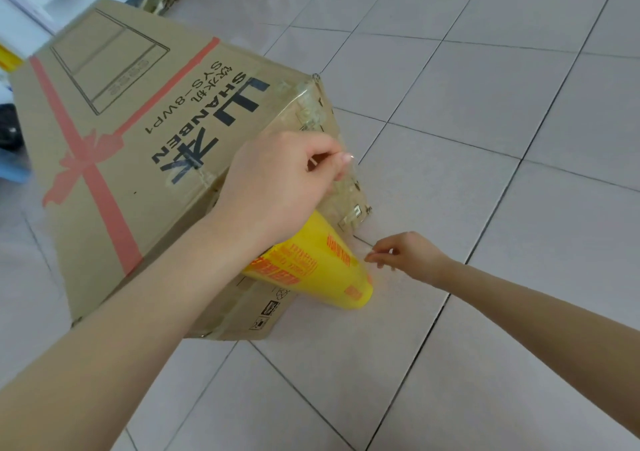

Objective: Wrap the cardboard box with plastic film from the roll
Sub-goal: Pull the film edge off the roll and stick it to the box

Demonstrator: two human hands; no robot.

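Tiled floor (485,104); left hand (277,180), right hand (407,255) outstretched, pinching film (346,192).

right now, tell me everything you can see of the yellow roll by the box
The roll is a yellow cylinder with orange-red print, glossy like plastic. It stands on end against the cardboard box, lower end on the tiled floor, upper end hidden behind the left hand. Both that hand and the right hand pinch clear film; whether either touches the roll is unclear.
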